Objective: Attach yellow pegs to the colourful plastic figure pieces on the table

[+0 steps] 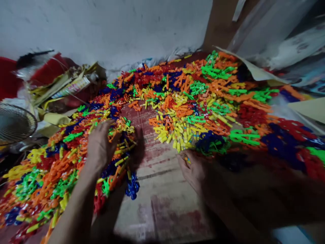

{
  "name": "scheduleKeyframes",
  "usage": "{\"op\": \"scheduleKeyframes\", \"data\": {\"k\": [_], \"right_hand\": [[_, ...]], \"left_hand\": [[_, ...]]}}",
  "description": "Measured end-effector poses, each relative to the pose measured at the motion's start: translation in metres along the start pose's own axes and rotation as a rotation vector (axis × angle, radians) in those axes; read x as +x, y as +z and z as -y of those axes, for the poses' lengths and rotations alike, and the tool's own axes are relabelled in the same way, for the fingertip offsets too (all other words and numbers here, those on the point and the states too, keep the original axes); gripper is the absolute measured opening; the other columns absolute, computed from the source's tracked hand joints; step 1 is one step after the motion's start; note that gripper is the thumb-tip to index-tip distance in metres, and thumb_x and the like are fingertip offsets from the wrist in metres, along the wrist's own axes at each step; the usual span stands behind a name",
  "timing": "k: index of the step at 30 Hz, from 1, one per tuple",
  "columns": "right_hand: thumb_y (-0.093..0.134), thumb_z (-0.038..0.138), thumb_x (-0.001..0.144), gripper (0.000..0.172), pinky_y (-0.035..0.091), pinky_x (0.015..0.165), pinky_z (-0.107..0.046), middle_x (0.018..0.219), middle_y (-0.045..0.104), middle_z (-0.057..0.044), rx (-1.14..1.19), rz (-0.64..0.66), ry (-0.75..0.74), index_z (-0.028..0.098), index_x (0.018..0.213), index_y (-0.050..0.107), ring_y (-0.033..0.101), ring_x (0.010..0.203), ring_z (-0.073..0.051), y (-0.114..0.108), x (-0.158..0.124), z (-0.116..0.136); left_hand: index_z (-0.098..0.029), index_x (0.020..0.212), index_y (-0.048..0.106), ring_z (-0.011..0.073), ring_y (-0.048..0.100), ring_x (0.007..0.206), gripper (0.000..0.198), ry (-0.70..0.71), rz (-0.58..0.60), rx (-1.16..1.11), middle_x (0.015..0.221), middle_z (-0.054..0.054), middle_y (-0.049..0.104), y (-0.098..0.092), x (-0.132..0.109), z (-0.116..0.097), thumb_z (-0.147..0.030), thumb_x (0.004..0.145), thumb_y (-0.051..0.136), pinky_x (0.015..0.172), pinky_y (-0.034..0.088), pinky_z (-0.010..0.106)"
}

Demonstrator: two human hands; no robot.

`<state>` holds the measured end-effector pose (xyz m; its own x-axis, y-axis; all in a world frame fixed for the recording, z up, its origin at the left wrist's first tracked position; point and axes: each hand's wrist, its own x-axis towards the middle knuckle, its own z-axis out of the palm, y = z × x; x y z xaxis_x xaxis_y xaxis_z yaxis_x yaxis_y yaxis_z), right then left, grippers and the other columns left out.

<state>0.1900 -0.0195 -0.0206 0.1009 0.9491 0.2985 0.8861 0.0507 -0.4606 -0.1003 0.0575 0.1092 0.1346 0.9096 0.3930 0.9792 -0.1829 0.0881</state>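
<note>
My left hand [100, 145] is over the left heap of coloured plastic pieces [68, 166], its thumb apart from the fingers. No piece shows in its grasp, though the fingertips are partly hidden. Low over the worktop, my right hand [194, 171] has its fingers closed around a small yellow plastic piece [187, 160], mostly covered by the fingers. Just beyond it lie several short yellow plastic pieces [179, 135]. A dark blue plastic piece [132, 186] sits at the near edge of the left heap.
Stained cardboard [162, 179] covers the worktop between the heaps. More orange, green, red and blue pieces [218, 91] spread along the back and right. A round wire fan guard [16, 123] stands at left, near a red container [48, 73]. A pale wall [101, 30] rises behind.
</note>
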Motion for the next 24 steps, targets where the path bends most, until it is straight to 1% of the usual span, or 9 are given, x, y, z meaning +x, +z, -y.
{"op": "scheduleKeyframes", "data": {"k": [3,7,9,11,15,17,19,22,24], "right_hand": [[0.051,0.041,0.095,0.026,0.028,0.049,-0.028,0.056,0.064,-0.006,-0.277,-0.057,-0.073,0.021,0.084,0.063,0.057,0.048,-0.017,0.008,0.016,0.007],[0.051,0.023,0.094,0.012,0.022,0.046,-0.029,0.059,0.067,-0.008,-0.397,0.058,-0.098,0.018,0.094,0.062,0.063,0.05,-0.02,0.013,0.027,0.012],[0.051,0.017,0.093,0.011,0.021,0.045,-0.028,0.058,0.066,-0.006,-0.391,0.121,-0.055,0.017,0.098,0.061,0.065,0.049,-0.021,0.016,0.029,0.011],[0.05,0.021,0.095,0.01,0.021,0.043,-0.028,0.056,0.065,-0.005,-0.382,0.133,-0.028,0.017,0.096,0.06,0.064,0.048,-0.021,0.021,0.029,0.008],[0.047,0.023,0.095,0.016,0.027,0.043,-0.027,0.058,0.066,-0.007,-0.328,0.085,-0.095,0.018,0.1,0.061,0.064,0.047,-0.021,0.03,0.028,-0.006],[0.047,0.018,0.091,0.02,0.034,0.045,-0.028,0.062,0.069,-0.007,-0.265,0.05,-0.167,0.02,0.104,0.063,0.066,0.051,-0.022,0.032,0.027,-0.012],[0.047,0.019,0.089,0.021,0.041,0.05,-0.029,0.067,0.07,-0.008,-0.143,0.014,-0.183,0.022,0.1,0.064,0.068,0.058,-0.023,0.03,0.028,-0.016],[0.046,0.026,0.09,0.018,0.049,0.06,-0.031,0.079,0.072,-0.01,0.275,0.019,-0.078,0.023,0.096,0.062,0.069,0.072,-0.025,0.023,0.031,-0.017],[0.042,0.03,0.092,0.019,0.051,0.06,-0.032,0.079,0.07,-0.01,0.518,0.061,-0.003,0.023,0.094,0.059,0.068,0.07,-0.024,0.019,0.037,-0.016]], "left_hand": [[-0.016,0.12,0.064,0.0289,0.066,0.109,0.034,0.042,0.192,-0.091,0.12,0.015,0.069,0.024,0.007,-0.028,-0.032,0.094,0.05,0.094,0.049,0.037],[-0.019,0.122,0.065,0.0298,0.069,0.104,0.033,-0.064,0.451,0.02,0.11,0.015,0.073,0.049,0.036,-0.057,-0.034,0.098,0.048,0.083,0.05,0.034],[-0.018,0.119,0.067,0.0312,0.069,0.103,0.034,-0.067,0.488,0.052,0.106,0.017,0.073,0.061,0.056,-0.066,-0.035,0.099,0.046,0.082,0.05,0.035],[-0.016,0.118,0.067,0.0326,0.068,0.103,0.033,-0.052,0.489,0.052,0.105,0.02,0.072,0.075,0.076,-0.077,-0.03,0.098,0.045,0.083,0.05,0.038],[-0.017,0.12,0.066,0.0335,0.061,0.117,0.04,0.046,0.53,-0.014,0.122,0.019,0.067,0.109,0.105,-0.097,-0.024,0.081,0.069,0.096,0.047,0.041],[-0.018,0.116,0.067,0.0311,0.058,0.119,0.046,0.095,0.551,-0.081,0.123,0.016,0.066,0.122,0.109,-0.102,-0.023,0.072,0.078,0.101,0.045,0.037],[-0.017,0.109,0.069,0.0282,0.061,0.114,0.036,0.107,0.557,-0.155,0.115,0.015,0.068,0.129,0.106,-0.102,-0.02,0.073,0.075,0.099,0.045,0.034],[-0.015,0.101,0.069,0.0288,0.064,0.105,0.02,0.067,0.524,-0.263,0.107,0.017,0.07,0.128,0.094,-0.091,-0.016,0.081,0.064,0.092,0.048,0.036],[-0.014,0.1,0.068,0.0296,0.065,0.1,0.018,0.015,0.476,-0.336,0.099,0.017,0.07,0.119,0.088,-0.082,-0.015,0.084,0.059,0.089,0.048,0.038]]}}
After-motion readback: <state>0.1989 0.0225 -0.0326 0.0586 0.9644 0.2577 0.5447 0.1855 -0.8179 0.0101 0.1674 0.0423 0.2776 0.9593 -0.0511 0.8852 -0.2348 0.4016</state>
